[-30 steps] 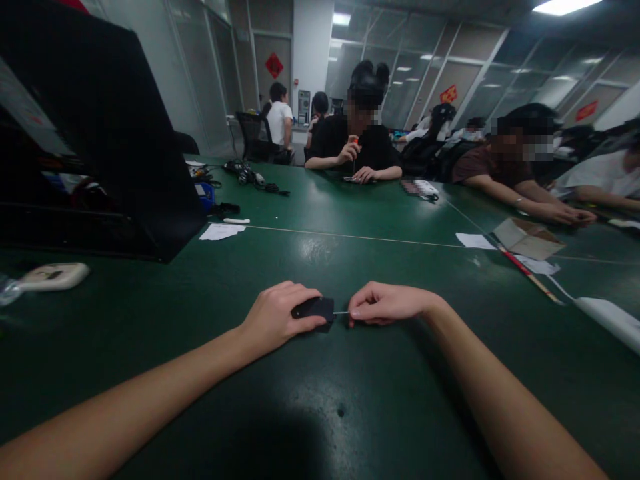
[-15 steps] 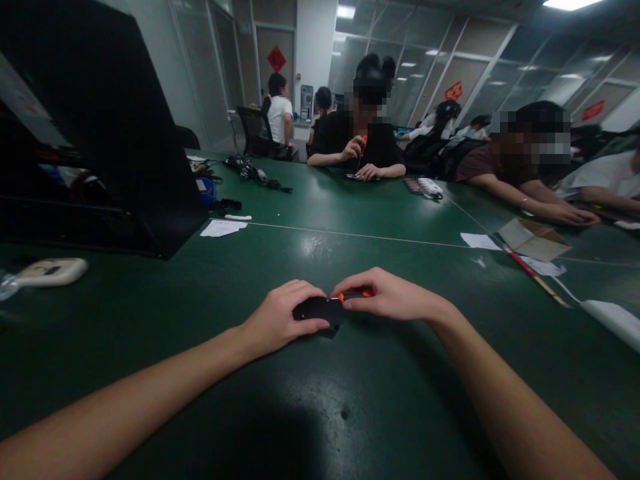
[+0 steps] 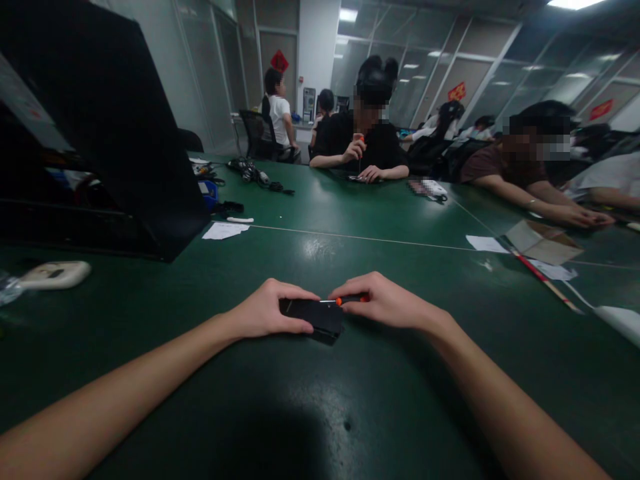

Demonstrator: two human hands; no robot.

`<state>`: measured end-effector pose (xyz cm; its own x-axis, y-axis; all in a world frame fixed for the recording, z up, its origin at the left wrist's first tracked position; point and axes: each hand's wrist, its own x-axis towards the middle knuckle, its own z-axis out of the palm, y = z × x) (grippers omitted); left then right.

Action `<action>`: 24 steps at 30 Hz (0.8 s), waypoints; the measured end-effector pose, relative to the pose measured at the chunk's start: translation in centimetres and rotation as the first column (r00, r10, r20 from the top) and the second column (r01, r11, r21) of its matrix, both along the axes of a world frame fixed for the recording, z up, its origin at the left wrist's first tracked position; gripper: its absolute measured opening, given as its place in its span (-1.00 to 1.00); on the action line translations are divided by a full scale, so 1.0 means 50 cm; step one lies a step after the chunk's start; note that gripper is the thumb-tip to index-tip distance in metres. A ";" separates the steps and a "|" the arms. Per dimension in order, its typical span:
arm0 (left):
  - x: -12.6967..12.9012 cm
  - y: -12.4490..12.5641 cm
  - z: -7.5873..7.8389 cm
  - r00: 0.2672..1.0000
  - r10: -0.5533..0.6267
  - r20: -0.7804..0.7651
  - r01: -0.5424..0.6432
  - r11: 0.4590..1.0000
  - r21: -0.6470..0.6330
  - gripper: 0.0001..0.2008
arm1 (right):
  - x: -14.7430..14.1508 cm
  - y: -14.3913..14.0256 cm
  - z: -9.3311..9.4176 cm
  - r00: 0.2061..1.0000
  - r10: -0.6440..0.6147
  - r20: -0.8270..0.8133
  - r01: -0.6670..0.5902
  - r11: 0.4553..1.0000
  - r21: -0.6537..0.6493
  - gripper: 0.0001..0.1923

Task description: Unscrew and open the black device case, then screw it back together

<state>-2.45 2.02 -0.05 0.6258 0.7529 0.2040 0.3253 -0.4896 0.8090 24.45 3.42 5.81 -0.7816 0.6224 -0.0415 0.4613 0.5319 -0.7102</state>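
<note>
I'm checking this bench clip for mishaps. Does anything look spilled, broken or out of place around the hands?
Nothing stands out. The left hand steadies a small black device flat on the green table, and the right hand holds an orange-tipped screwdriver against its top edge. No spill or damage shows.

a dark green table (image 3: 380, 373) carries a black device (image 3: 313, 315), paper sheets (image 3: 225, 231) and a cardboard box (image 3: 544, 241).

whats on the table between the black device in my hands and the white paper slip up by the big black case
Nothing: in the head view, bare green table runs from the black device to the white paper slip.
</note>
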 end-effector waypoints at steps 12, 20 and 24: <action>0.001 -0.001 -0.006 0.999 0.037 0.027 -0.038 0.998 0.056 -0.47 | -0.013 -0.007 0.012 0.999 0.009 0.053 -0.021 0.975 0.219 -0.67; 0.004 -0.003 -0.005 1.000 0.012 0.027 -0.014 0.998 0.066 -0.45 | 0.000 0.017 -0.044 0.996 -0.005 -0.091 -0.001 0.997 -0.071 -0.64; 0.006 -0.006 -0.002 1.000 0.008 0.011 -0.009 0.995 0.095 -0.44 | 0.015 0.021 -0.023 1.000 0.010 -0.015 -0.010 1.000 -0.020 -0.66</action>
